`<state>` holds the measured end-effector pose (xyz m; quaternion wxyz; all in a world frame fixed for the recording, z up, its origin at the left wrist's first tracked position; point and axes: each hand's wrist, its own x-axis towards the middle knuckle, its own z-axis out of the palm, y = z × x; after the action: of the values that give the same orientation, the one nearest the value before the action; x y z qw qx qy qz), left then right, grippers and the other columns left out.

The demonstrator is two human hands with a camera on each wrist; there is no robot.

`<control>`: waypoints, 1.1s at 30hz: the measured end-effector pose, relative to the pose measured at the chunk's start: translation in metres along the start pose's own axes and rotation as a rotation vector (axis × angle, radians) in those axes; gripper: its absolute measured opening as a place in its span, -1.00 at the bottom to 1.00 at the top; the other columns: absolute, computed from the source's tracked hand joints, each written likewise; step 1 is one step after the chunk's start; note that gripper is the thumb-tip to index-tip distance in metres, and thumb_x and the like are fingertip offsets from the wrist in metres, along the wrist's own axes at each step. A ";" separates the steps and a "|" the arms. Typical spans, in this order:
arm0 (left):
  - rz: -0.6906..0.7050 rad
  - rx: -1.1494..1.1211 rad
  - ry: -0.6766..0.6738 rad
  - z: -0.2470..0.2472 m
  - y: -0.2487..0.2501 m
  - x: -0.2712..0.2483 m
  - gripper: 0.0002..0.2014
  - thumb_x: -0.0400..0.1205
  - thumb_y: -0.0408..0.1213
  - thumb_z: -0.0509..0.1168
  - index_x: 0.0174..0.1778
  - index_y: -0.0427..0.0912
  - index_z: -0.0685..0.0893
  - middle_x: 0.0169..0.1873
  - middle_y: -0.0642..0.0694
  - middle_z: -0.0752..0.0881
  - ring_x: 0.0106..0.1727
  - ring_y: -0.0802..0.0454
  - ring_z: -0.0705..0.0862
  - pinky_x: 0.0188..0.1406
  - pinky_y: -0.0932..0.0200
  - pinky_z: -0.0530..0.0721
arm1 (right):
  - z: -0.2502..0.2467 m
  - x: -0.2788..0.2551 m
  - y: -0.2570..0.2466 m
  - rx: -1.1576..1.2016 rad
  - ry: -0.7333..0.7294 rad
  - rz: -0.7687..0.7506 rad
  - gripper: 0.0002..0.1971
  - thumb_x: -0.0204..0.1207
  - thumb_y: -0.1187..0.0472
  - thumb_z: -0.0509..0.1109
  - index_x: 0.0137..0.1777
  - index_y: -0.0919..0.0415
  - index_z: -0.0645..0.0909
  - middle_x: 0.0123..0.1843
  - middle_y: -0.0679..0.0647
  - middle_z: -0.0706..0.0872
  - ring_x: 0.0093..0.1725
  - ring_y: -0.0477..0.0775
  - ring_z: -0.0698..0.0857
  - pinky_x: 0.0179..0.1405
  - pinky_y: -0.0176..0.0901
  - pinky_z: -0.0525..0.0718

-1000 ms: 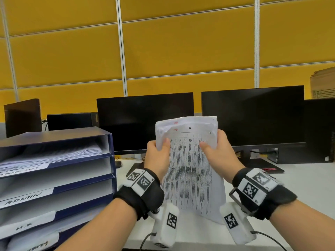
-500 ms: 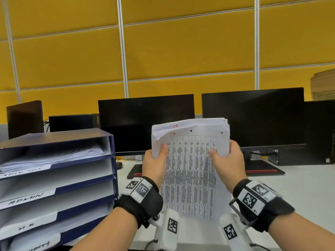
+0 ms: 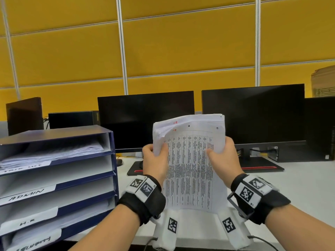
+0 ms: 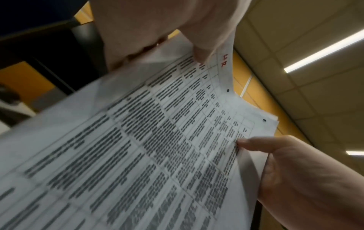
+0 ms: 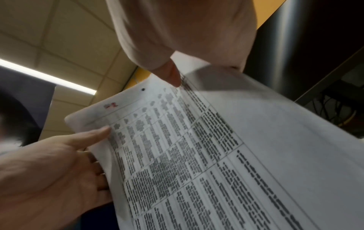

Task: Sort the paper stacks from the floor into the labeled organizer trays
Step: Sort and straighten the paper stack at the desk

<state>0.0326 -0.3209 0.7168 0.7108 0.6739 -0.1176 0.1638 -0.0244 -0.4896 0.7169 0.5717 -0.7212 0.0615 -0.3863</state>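
Note:
I hold a stack of printed paper (image 3: 190, 160) upright above the desk, its front sheet a table of text with red letters at the top. My left hand (image 3: 155, 158) grips its left edge, thumb on the front sheet and bending back the upper left corner. My right hand (image 3: 223, 156) grips the right edge, thumb on the front. The wrist views show the same paper stack (image 4: 157, 147) (image 5: 216, 155) from below, thumbs pressed on it. A dark blue organizer (image 3: 112, 160) with labeled trays stands at the left; the top tray holds papers (image 3: 54, 153).
Two dark monitors (image 3: 145, 120) (image 3: 253, 115) stand behind the stack on the white desk (image 3: 308, 178). Tray labels read ADMIN (image 3: 27, 194) and H.R (image 3: 27, 223). A dark computer case (image 3: 320, 127) and a cardboard box (image 3: 324, 82) are at the right. Yellow partition panels rise behind.
The stack has stayed upright between both hands, shifting slightly right. My left thumb has bent the front sheets' upper left corner back more.

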 end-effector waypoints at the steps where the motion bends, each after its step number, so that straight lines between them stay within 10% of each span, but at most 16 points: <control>1: 0.042 -0.002 -0.010 -0.001 0.006 0.001 -0.69 0.64 -0.01 0.29 0.20 -0.02 0.42 -0.03 -0.03 0.66 -0.07 0.06 0.68 -0.09 0.03 0.70 | -0.003 0.002 0.000 0.016 0.015 -0.006 -0.52 0.52 0.37 0.39 0.38 0.08 0.34 0.16 0.01 0.61 0.10 0.03 0.64 0.03 0.00 0.72; 4: 0.123 -0.019 -0.021 -0.004 0.018 0.002 -0.69 0.65 -0.09 0.31 0.27 -0.04 0.46 -0.03 0.08 0.66 -0.08 0.21 0.66 -0.27 0.28 0.62 | -0.008 0.007 0.000 0.036 -0.008 -0.015 -0.49 0.53 0.41 0.38 0.43 0.14 0.34 0.19 0.02 0.59 0.07 -0.04 0.60 -0.23 -0.34 0.59; 11: 0.095 0.068 0.000 -0.004 0.026 0.004 -0.64 0.68 -0.13 0.27 0.34 -0.07 0.35 0.01 0.03 0.62 -0.12 0.19 0.63 -0.33 0.29 0.56 | -0.011 0.011 0.000 0.025 -0.060 0.005 -0.57 0.59 0.38 0.32 0.41 0.13 0.33 0.19 0.01 0.56 0.10 -0.04 0.56 -0.22 -0.34 0.57; 16: 0.396 0.600 0.109 -0.005 0.067 0.026 -0.31 0.47 -0.31 0.41 0.50 0.00 0.27 0.39 -0.06 0.47 0.40 -0.09 0.45 0.39 -0.08 0.49 | -0.008 0.014 -0.005 0.034 -0.069 0.002 -0.62 0.58 0.39 0.33 0.34 0.12 0.41 0.18 0.02 0.60 0.16 0.03 0.59 0.01 -0.07 0.58; 19: 0.616 1.003 -0.024 0.002 0.100 0.029 -0.28 0.44 -0.08 0.46 0.51 0.09 0.32 0.45 0.02 0.45 0.48 -0.07 0.39 0.53 -0.19 0.28 | -0.007 0.014 -0.010 0.031 -0.096 -0.017 -0.62 0.57 0.38 0.35 0.33 0.09 0.42 0.17 0.00 0.61 0.16 0.01 0.60 -0.11 -0.21 0.60; 25: 0.364 1.107 -0.530 0.010 0.130 0.020 -0.73 0.52 -0.01 0.45 0.04 -0.01 0.62 -0.08 -0.02 0.75 -0.11 0.06 0.75 -0.03 0.04 0.75 | -0.010 0.013 -0.028 -0.016 -0.215 -0.125 -0.62 0.52 0.33 0.42 0.26 0.03 0.43 0.10 -0.10 0.63 0.01 -0.18 0.64 -0.42 -0.42 0.59; 33: 0.288 0.692 -0.210 -0.031 0.106 0.041 -0.89 0.49 -0.07 0.49 -0.20 0.03 0.71 -0.23 -0.04 0.80 -0.17 -0.08 0.79 0.01 -0.12 0.76 | -0.043 0.016 -0.034 -0.222 -0.362 -0.112 -0.54 0.35 0.13 0.61 0.19 0.05 0.50 -0.02 0.05 0.73 -0.08 -0.01 0.78 -0.22 -0.18 0.78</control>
<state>0.0273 -0.2828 0.8282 0.3953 0.8636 -0.2209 0.2218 -0.0522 -0.5200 0.7562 0.4679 -0.8397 -0.0401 -0.2728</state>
